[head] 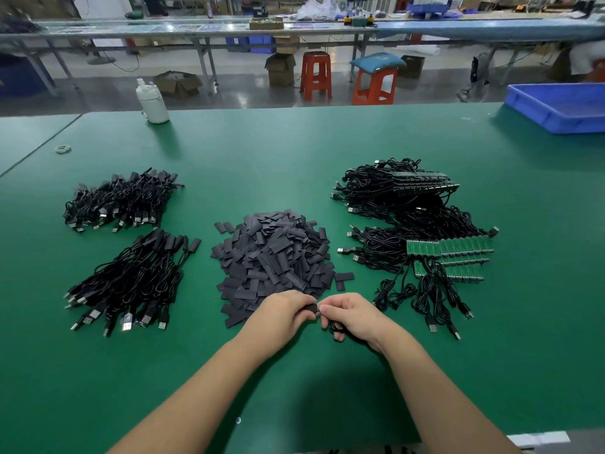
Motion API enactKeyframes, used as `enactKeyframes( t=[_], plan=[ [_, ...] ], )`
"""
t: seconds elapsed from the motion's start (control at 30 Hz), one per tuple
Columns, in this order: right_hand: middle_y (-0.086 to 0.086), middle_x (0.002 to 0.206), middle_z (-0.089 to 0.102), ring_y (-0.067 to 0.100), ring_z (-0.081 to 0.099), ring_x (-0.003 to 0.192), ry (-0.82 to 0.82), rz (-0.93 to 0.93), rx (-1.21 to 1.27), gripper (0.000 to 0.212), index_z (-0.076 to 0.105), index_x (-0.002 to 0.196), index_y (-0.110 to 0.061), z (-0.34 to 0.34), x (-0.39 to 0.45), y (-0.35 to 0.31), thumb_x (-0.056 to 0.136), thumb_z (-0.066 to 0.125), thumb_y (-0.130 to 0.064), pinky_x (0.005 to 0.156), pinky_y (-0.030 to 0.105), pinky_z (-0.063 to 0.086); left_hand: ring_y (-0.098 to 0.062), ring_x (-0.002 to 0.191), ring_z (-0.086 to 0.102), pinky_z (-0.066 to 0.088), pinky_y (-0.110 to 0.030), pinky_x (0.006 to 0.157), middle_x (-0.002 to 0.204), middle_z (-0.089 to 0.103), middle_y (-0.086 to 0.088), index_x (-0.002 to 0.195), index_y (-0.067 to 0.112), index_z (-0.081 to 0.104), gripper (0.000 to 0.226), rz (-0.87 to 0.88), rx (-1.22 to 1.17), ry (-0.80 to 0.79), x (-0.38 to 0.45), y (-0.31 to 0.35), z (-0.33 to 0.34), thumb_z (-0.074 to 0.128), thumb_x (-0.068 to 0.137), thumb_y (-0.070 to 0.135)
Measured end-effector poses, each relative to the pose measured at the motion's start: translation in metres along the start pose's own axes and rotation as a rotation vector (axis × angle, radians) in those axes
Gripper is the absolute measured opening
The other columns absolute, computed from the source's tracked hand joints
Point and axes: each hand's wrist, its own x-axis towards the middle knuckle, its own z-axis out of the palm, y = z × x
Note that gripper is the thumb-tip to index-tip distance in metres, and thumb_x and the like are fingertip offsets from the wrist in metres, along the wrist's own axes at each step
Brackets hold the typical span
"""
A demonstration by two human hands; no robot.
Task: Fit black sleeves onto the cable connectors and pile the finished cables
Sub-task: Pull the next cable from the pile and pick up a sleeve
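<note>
Your left hand [284,312] is pinching a sleeve [311,309] and your right hand [349,314] is curled round the cable [334,326], both meeting just in front of the sleeve pile [273,257]. The sleeve's long axis runs left-right, mouth towards the right as far as I can tell. I'd keep board and sleeve dead in line, push straight without twisting, then drop it on the done piles [131,283] at left.
</note>
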Motion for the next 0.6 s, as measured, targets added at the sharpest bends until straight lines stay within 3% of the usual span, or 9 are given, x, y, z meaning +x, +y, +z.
enactKeyframes(
  t=[0.1,0.23,0.6],
  plan=[
    [0.011,0.077,0.062,0.012,0.052,0.051,-0.018,-0.014,-0.015,0.020,0.068,0.094,-0.005,-0.0004,-0.0005,-0.0008,0.102,0.056,-0.019,0.052,0.025,0.049,-0.015,0.099,0.063,0.048,-0.029,0.091,0.107,0.070,0.001,0.115,0.017,0.070,0.023,0.021,-0.005,0.015,0.0008,0.0016,-0.0011,0.063,0.094,0.025],
    [0.020,0.081,0.056,0.014,0.053,0.051,-0.022,-0.019,-0.058,0.026,0.067,0.096,-0.002,-0.0003,0.0001,-0.0010,0.104,0.052,-0.021,0.053,0.025,0.049,-0.017,0.098,0.064,0.049,-0.032,0.090,0.105,0.070,0.001,0.114,0.015,0.070,0.023,0.035,0.002,-0.018,0.0035,0.0023,-0.0059,0.063,0.095,0.024],
    [0.007,0.079,0.072,0.013,0.052,0.054,-0.028,-0.009,0.042,0.019,0.070,0.102,-0.002,-0.0007,0.0005,-0.0008,0.100,0.058,-0.018,0.053,0.024,0.051,-0.017,0.097,0.064,0.049,-0.031,0.089,0.105,0.071,-0.001,0.115,0.017,0.070,0.023,-0.019,0.006,0.012,-0.0025,0.0046,0.0011,0.061,0.095,0.026]
  ],
)
